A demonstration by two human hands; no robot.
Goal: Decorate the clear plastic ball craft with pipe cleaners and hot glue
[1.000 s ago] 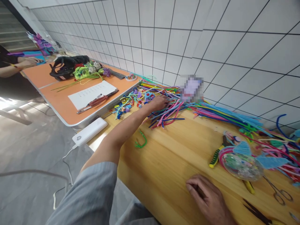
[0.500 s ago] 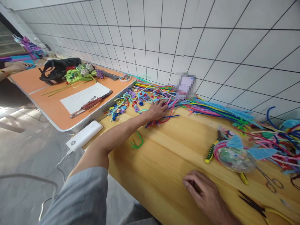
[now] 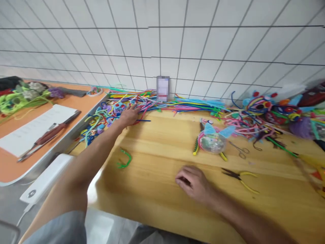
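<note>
My left hand point(image 3: 130, 115) reaches to the far left of the wooden table point(image 3: 157, 142) and lies over the tangled pipe cleaners point(image 3: 146, 107), fingers spread and pointing toward the wall; I see nothing held. Closer in, my right hand point(image 3: 194, 183) rests on the wood, its fingers loosely curled in toward the thumb, with no object showing in it. A bent green pipe cleaner point(image 3: 128, 159) lies between my arms. Right of my right hand are yellow-handled pliers point(image 3: 238, 175). Beyond them sits a clear round ornament point(image 3: 213, 142) with blue fuzzy ears.
Small scissors point(image 3: 241, 149) lie by the ornament. A blurred phone point(image 3: 163, 88) leans on the tiled wall. Straight pipe cleaners point(image 3: 198, 103) line the back. At left stand a white power bank point(image 3: 47, 178) and an orange table point(image 3: 10, 166) with paper point(image 3: 35, 127) and red-handled pliers point(image 3: 50, 134).
The view has swung right, showing more of the table's right side. My left hand has shifted from among the pipe cleaners to lie spread over them. My right hand keeps its curl on the table.
</note>
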